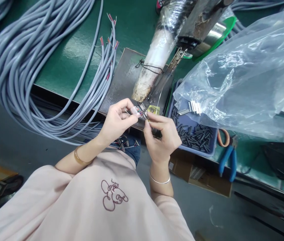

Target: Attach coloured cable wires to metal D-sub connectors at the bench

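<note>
My left hand (119, 118) pinches the fine coloured wires of a stripped cable end between thumb and forefinger. Against those wires sits a small metal multi-pin connector (141, 107), partly covered by fingertips. From the other side my right hand (162, 132) closes thumb and fingers at the connector's near end; exactly what lies between them is too small to tell. Just above both hands hangs the tip of a fixed, plastic-wrapped soldering tool (144, 78), with a thin metal guide (168, 72) beside it. Several wired connectors (125, 143) lie on my lap.
A large bundle of grey cables (18, 60) drapes over the left of the green table (129, 20). A blue tray (211, 150) with short black tubes stands at right, partly under a clear plastic bag (242, 77). Blue-handled pliers (228, 159) lie at the table edge.
</note>
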Demonstrator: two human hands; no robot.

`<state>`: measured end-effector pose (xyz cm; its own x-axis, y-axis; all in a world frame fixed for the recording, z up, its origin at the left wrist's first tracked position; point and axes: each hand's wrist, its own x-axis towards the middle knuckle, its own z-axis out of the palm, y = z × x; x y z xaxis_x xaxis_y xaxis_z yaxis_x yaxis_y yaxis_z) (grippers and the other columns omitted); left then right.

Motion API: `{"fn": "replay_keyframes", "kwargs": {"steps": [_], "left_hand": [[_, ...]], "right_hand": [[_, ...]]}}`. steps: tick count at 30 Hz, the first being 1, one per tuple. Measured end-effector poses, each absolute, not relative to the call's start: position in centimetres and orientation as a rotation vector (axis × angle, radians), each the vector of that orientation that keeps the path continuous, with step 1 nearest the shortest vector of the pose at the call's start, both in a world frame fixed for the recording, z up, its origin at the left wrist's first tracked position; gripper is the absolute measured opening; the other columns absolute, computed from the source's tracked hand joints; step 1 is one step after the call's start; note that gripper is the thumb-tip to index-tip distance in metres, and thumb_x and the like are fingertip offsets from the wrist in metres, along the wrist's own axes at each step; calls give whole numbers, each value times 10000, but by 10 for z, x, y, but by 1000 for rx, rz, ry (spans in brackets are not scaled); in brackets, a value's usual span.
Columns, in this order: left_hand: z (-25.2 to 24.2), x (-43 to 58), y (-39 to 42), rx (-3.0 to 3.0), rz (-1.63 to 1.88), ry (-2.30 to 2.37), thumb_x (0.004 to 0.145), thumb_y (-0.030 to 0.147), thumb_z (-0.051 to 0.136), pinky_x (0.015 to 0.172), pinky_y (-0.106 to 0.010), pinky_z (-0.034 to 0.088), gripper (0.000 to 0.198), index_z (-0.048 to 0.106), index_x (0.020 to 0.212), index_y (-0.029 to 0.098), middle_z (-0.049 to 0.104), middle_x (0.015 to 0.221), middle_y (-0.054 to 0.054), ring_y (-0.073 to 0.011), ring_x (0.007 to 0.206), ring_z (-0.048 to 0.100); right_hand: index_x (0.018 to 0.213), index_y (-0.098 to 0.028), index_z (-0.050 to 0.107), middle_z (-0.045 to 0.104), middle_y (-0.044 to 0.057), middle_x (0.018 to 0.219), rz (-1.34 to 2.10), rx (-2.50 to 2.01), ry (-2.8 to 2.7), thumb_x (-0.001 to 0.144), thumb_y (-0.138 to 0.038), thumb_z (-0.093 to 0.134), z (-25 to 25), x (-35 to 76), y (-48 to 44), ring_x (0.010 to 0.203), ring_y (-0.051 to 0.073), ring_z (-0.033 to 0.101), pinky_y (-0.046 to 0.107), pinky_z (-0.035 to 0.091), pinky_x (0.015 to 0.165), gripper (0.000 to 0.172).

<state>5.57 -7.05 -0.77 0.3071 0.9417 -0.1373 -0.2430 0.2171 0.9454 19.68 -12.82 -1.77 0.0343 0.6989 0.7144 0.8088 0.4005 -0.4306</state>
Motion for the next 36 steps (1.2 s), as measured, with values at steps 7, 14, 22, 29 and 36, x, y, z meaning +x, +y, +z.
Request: {"fn": "replay_keyframes", "kwargs": {"steps": [7, 14, 22, 29, 36], "left_hand": [[-5, 56, -69, 986, 967, 827, 696, 124, 716, 405, -166, 283, 195, 527, 687, 173, 537, 608, 79, 3, 400, 363], [-7, 54, -72, 952, 890, 845, 705, 161, 741, 366, -130, 283, 208, 533, 704, 167, 500, 533, 104, 8, 359, 365], [-15, 48, -81, 974, 983, 831, 726, 239, 802, 374, -132, 359, 247, 571, 756, 157, 656, 704, 22, -9, 397, 492], [-11, 48, -80, 1060, 1023, 876, 700, 197, 760, 376, -131, 366, 172, 595, 713, 153, 614, 654, 35, -12, 408, 467], [-9, 52, -75, 1101, 1066, 912, 694, 171, 716, 380, -131, 342, 137, 580, 695, 154, 601, 679, 36, -8, 415, 462]], "right_hand": [[855, -236, 581, 811, 44, 991, -253, -1331, -1791, 900, -106, 691, -16, 198, -131, 833, 139, 780, 239, 617, 727, 176], [860, -235, 582, 812, 48, 954, -260, -1352, -1780, 901, -88, 683, -17, 196, -135, 814, 136, 780, 229, 608, 703, 184], [813, -226, 622, 777, 7, 919, 118, -1461, -1512, 895, -125, 692, -13, 190, -140, 871, 158, 762, 274, 602, 706, 147], [820, -233, 621, 779, 9, 946, 38, -1434, -1597, 900, -119, 679, -10, 190, -138, 891, 167, 758, 333, 602, 809, 152], [840, -229, 610, 782, 1, 965, 12, -1399, -1603, 889, -90, 694, -14, 191, -132, 911, 143, 757, 298, 599, 820, 169]]}}
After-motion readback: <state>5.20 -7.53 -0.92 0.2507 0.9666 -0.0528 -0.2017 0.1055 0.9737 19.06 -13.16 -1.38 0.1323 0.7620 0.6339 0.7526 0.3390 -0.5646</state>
